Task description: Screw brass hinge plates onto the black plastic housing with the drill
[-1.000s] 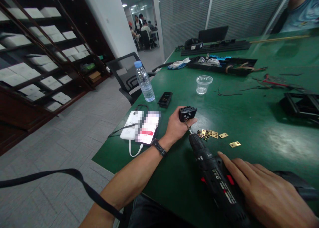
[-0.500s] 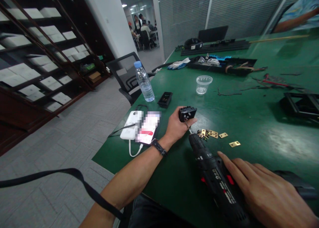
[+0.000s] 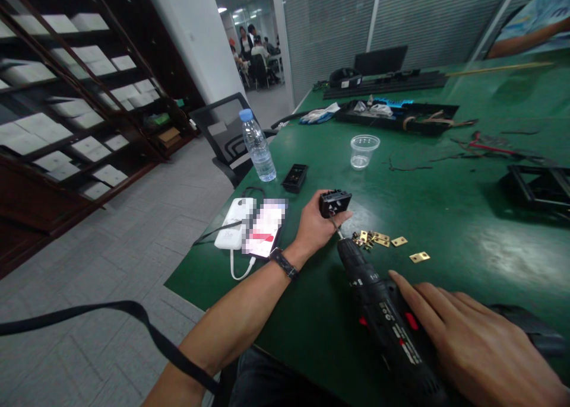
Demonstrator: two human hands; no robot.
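My left hand (image 3: pixel 317 222) is closed around a small black plastic part (image 3: pixel 335 204), held just above the green table. A black cordless drill (image 3: pixel 385 318) with red switches points up and left, its bit (image 3: pixel 337 229) reaching the lower side of that part. My right hand (image 3: pixel 481 336) grips the drill, with the index finger stretched along its body. Small brass plates (image 3: pixel 381 239) and screws lie in a pile right of the bit. Two more brass plates, one of them nearer me (image 3: pixel 419 257), rest apart from the pile.
A phone (image 3: pixel 266 229), a white power bank (image 3: pixel 235 224), a water bottle (image 3: pixel 258 146) and another black part (image 3: pixel 294 177) are at the left. A clear cup (image 3: pixel 364 152) stands beyond. A black frame (image 3: pixel 541 190) lies right. A person's arm (image 3: pixel 528 42) shows at the far right.
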